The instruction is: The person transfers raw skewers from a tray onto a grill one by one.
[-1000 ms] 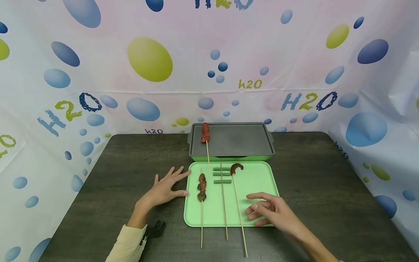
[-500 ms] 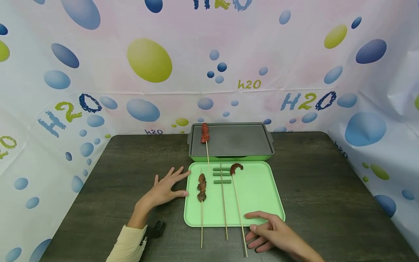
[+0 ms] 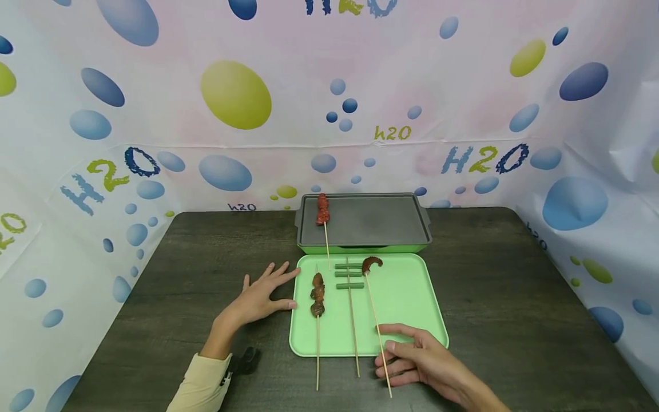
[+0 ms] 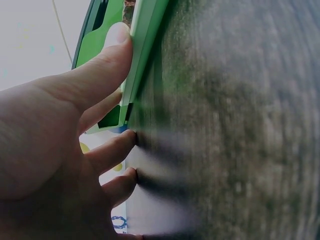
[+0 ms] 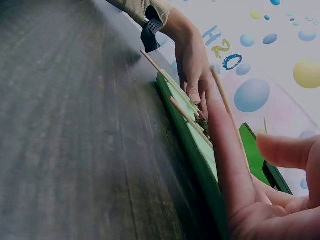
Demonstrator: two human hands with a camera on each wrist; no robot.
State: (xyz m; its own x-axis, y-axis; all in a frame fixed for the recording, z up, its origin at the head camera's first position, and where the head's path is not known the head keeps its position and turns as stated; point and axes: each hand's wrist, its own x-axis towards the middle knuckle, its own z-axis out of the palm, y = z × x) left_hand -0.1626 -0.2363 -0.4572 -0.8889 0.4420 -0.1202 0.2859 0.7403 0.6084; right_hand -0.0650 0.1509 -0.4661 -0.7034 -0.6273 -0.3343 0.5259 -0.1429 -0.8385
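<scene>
A light green tray [image 3: 412, 286] lies on the dark table and holds three skewers: brown meat chunks [image 3: 317, 294], green vegetable pieces [image 3: 349, 274] and a curled brown piece [image 3: 372, 264]. My left hand [image 3: 270, 289] lies flat on the table, its thumb [image 4: 107, 55] pressing the tray's left rim [image 4: 145, 45]. My right hand [image 3: 391, 349] hovers at the tray's near edge, fingers spread. Its fingertips reach the stick of the curled-piece skewer; in the right wrist view the stick runs along a straight finger [image 5: 225, 145], with the thumb apart.
A dark griddle [image 3: 370, 220] on a green base stands behind the tray, with a red meat skewer [image 3: 322, 209] on its left side. Bubble-print sheeting walls in the table on three sides. A dark strap [image 3: 244, 360] sits at my left wrist.
My right hand drew back off the tray to its near edge, then slid left to the curled-piece skewer's stick. The stick's near end shifted slightly. My left hand stayed still.
</scene>
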